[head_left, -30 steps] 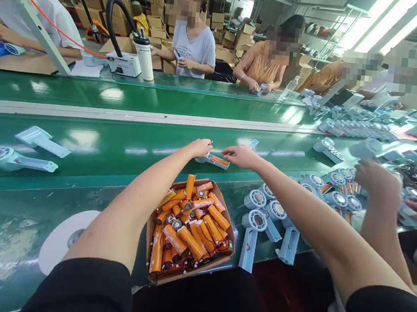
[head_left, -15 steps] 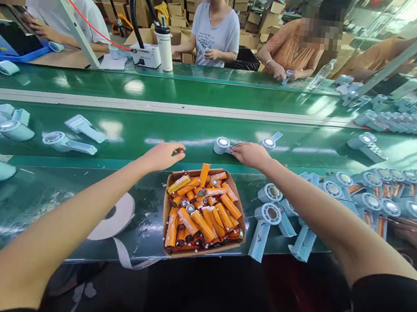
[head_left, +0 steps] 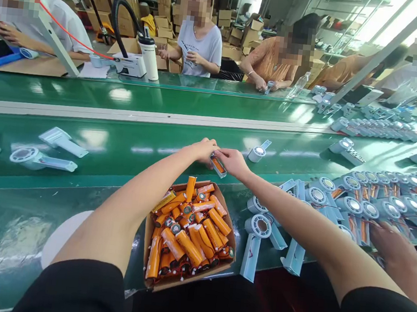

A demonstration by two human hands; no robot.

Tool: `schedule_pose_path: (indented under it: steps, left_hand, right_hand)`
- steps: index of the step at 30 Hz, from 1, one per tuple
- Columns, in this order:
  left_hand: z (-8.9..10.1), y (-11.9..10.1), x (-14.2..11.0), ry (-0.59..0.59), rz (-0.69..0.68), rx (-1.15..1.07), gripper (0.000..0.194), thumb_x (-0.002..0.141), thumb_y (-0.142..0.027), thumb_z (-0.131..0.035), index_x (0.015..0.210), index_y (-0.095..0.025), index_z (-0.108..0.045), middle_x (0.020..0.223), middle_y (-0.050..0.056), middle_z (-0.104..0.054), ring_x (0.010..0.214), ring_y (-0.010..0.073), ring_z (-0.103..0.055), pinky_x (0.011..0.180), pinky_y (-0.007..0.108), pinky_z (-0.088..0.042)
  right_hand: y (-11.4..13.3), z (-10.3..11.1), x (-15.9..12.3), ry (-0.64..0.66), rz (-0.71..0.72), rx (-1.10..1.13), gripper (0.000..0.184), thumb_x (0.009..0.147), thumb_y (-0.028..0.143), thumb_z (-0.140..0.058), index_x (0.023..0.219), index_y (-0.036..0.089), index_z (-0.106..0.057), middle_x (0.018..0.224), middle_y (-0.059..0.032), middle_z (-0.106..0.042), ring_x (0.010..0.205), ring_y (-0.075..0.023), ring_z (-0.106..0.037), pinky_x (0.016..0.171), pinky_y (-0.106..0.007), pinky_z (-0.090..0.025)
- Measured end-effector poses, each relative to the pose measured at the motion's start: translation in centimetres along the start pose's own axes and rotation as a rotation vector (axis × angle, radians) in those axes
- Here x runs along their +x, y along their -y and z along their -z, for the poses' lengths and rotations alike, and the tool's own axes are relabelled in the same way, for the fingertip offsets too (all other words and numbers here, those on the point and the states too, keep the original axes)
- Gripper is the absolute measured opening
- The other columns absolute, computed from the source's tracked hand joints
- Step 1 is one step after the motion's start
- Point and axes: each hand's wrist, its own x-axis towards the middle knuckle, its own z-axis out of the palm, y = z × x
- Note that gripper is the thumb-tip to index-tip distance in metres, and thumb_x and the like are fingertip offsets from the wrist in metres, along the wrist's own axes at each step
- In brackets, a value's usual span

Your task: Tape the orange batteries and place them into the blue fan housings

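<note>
Both my hands meet over the green belt, just beyond the box of orange batteries. My left hand (head_left: 205, 150) is closed around the head end of a light-blue handheld housing (head_left: 223, 174), and its fingers are partly hidden. The handle of this housing points toward me, with an orange battery (head_left: 218, 165) showing in its open channel. My right hand (head_left: 233, 162) pinches the same housing from the right, fingertips at the upper end of the channel. Nearer to me stands the cardboard box (head_left: 236, 228), heaped with orange wired batteries (head_left: 191, 248).
Light-blue housings (head_left: 258, 226) lie right of the box, with rows of others (head_left: 352, 205) carrying batteries beyond. More housings (head_left: 25, 156) sit on the belt (head_left: 139, 141). A co-worker's hand (head_left: 396, 250) is at far right. A white tape roll (head_left: 62, 235) is partly behind my left arm.
My left hand has moved right, from empty to gripping the housing. My right hand has drawn the housing slightly nearer and left; its battery-filled channel now faces up. The view has shifted.
</note>
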Motion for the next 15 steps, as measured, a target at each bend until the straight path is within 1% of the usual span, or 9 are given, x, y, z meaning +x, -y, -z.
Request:
schedule_pose_path:
  steps: [2,4,7,10,13,15]
  left_hand:
    - [-0.4,-0.1,1.2,0.028,0.014,0.027,0.078,0.067,-0.050,-0.094,0.137,-0.026,-0.071,0.153,0.015,-0.058,0.144,0.0405,-0.051,0.118,0.046,-0.048]
    - [-0.9,-0.1,2.0,0.052,0.021,0.044,0.078,0.066,-0.053,-0.095,0.135,-0.026,-0.072,0.148,0.017,-0.059,0.140,0.0431,-0.053,0.115,0.049,-0.051]
    - [-1.5,-0.1,2.8,0.078,0.016,0.054,0.077,0.065,-0.056,-0.094,0.134,-0.028,-0.072,0.145,0.015,-0.060,0.139,0.0420,-0.053,0.117,0.049,-0.048]
    - [-1.7,-0.2,3.4,0.091,0.008,0.062,0.072,0.066,-0.059,-0.093,0.130,-0.030,-0.073,0.144,0.012,-0.062,0.139,0.0401,-0.053,0.120,0.048,-0.045]
    - [-1.8,-0.4,3.8,0.095,-0.006,0.067,0.071,0.067,-0.062,-0.091,0.129,-0.031,-0.073,0.143,0.010,-0.063,0.138,0.0389,-0.054,0.119,0.048,-0.044]
    - [-1.9,-0.5,3.9,0.094,0.000,0.063,0.075,0.067,-0.064,-0.090,0.130,-0.029,-0.072,0.145,0.013,-0.061,0.138,0.0406,-0.053,0.117,0.049,-0.046]
  right_hand:
    - [-0.7,-0.3,0.1,-0.061,-0.026,0.158,0.043,0.106,0.045,-0.048,0.110,0.020,-0.083,0.115,-0.0088,-0.083,0.108,-0.0253,-0.073,0.091,-0.033,-0.054]
    - [-1.5,-0.3,0.1,-0.096,-0.052,0.312,0.047,0.104,0.053,-0.047,0.104,0.019,-0.080,0.113,-0.0097,-0.082,0.105,-0.0242,-0.072,0.091,-0.033,-0.055]
    - [-2.4,-0.3,0.0,-0.090,-0.084,0.525,0.053,0.097,0.066,-0.050,0.092,0.018,-0.074,0.102,-0.0085,-0.080,0.085,-0.0198,-0.068,0.077,-0.031,-0.055]
    - [-2.7,-0.1,-0.3,-0.059,-0.089,0.697,0.054,0.084,0.073,-0.063,0.082,0.020,-0.068,0.092,-0.0055,-0.077,0.068,-0.0146,-0.056,0.063,-0.028,-0.048]
    - [-2.9,0.0,-0.5,-0.059,-0.090,0.825,0.054,0.077,0.074,-0.072,0.074,0.021,-0.063,0.079,-0.0031,-0.072,0.061,-0.0122,-0.044,0.058,-0.027,-0.040]
    - [-3.1,0.5,-0.6,-0.069,-0.086,0.890,0.054,0.073,0.073,-0.077,0.069,0.022,-0.059,0.075,-0.0029,-0.069,0.061,-0.0124,-0.041,0.059,-0.028,-0.038]
